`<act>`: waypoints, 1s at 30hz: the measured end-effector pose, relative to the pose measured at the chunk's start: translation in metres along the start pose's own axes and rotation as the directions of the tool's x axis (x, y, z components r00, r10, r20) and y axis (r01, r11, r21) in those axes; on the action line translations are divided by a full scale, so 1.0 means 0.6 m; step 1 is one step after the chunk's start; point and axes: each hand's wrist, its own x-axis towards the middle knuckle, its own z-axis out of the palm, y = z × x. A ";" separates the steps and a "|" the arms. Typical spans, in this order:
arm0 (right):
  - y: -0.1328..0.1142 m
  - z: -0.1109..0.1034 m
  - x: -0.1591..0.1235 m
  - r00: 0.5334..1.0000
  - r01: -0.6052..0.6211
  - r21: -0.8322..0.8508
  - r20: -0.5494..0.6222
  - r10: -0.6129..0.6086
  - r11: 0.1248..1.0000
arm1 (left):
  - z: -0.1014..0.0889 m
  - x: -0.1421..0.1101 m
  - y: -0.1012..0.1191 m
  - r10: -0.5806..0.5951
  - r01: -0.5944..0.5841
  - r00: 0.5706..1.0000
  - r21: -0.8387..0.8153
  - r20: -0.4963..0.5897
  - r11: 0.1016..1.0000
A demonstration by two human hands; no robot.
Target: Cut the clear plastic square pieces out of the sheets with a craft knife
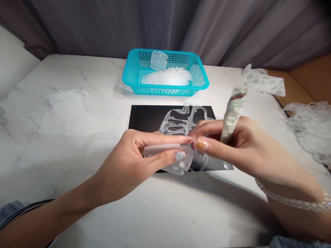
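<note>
My left hand (144,151) pinches a small translucent plastic piece (178,162) over the near edge of a black mat (144,117). My right hand (240,144) is closed around a rolled strip of film (234,110) that sticks up from the fist, and its fingertips touch the plastic piece too. A clear leftover plastic frame (181,119) lies on the mat just behind my fingers.
A turquoise basket (199,74) at the back holds several clear plastic pieces. Loose clear sheets (67,103) lie at the left. A strip of perforated film (263,82) and a heap of plastic scrap (312,131) lie at the right. Grey curtains hang behind the marble table (155,213).
</note>
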 end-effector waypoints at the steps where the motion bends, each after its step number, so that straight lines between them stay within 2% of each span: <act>1: -0.001 0.001 -0.001 0.999 -0.002 0.045 0.038 0.000 0.999 | 0.000 -0.001 0.000 0.014 -0.014 1.000 0.002 -0.025 1.000; 4: 0.002 0.006 0.002 0.997 0.010 0.141 0.070 -0.020 0.990 | 0.002 -0.004 0.000 0.039 -0.039 0.995 -0.002 -0.093 0.999; 9: 0.001 0.010 0.004 0.999 0.036 0.205 0.010 -0.039 0.978 | 0.002 -0.003 0.000 0.034 -0.040 0.992 -0.049 -0.118 0.998; 18: 0.001 0.014 0.000 1.000 -0.028 0.207 -0.002 0.029 0.978 | -0.001 0.001 -0.009 -0.056 0.058 0.998 -0.334 0.015 0.941; 24: 0.002 0.011 0.003 0.996 -0.081 0.240 -0.017 0.088 0.967 | -0.005 0.008 -0.015 -0.076 0.089 0.996 -0.409 0.047 0.908; 28: 0.020 0.000 0.011 0.984 -0.105 0.374 -0.097 0.151 0.921 | -0.017 0.016 -0.013 -0.131 0.158 0.987 -0.403 0.094 0.902; 30: 0.029 -0.004 0.016 0.982 -0.104 0.446 -0.096 0.163 0.889 | -0.023 0.017 -0.011 -0.142 0.165 0.986 -0.384 0.087 0.908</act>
